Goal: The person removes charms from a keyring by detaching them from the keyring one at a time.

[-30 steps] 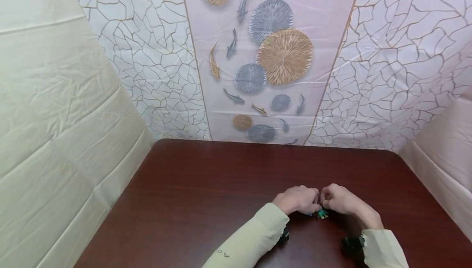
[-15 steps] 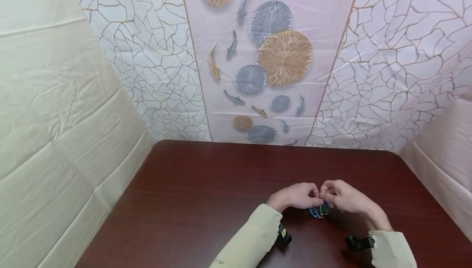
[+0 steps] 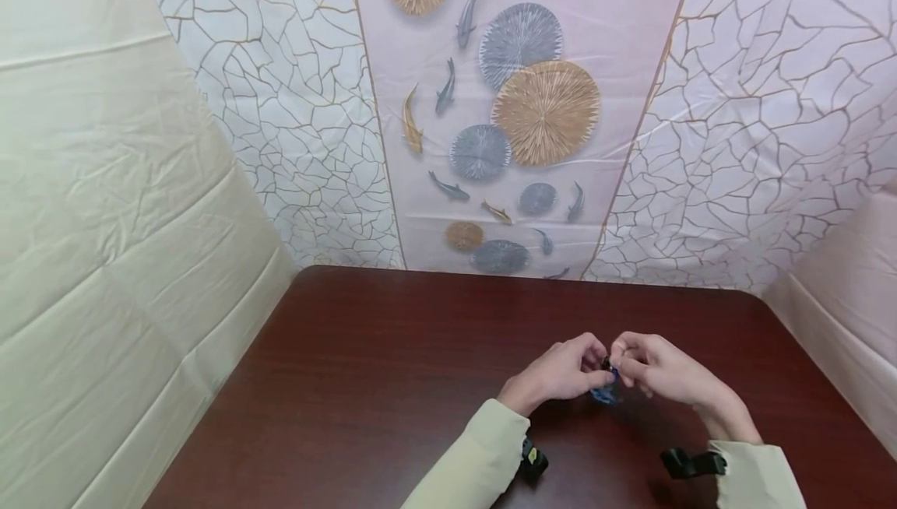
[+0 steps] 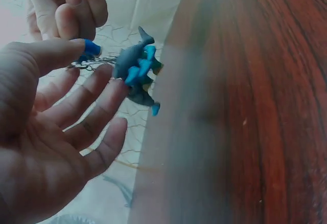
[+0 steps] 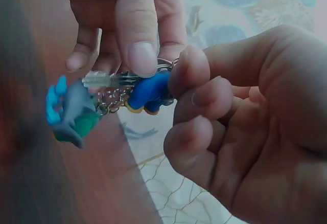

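A key ring (image 5: 166, 65) with a key (image 5: 99, 78), short chains and rubbery charms is held above the table between both hands. My left hand (image 3: 557, 373) pinches a blue charm (image 5: 150, 92) by the ring with its thumb, its other fingers spread behind. My right hand (image 3: 662, 369) pinches the ring end between thumb and curled fingertips; its grip is partly hidden. A cluster of grey, light blue and green charms (image 4: 135, 68) dangles from the chains; the grey one (image 5: 76, 106) looks like a dolphin or shark.
A dark reddish-brown table (image 3: 392, 369) lies under the hands. Patterned cloth (image 3: 315, 104) hangs behind it, with plain cream cloth (image 3: 126, 260) at the left side. Black wrist cameras (image 3: 690, 464) sit below both wrists.
Both hands have lifted slightly from the table and moved a little away from me with the key ring. Green charms showed earlier in the head view; now mostly blue shows.
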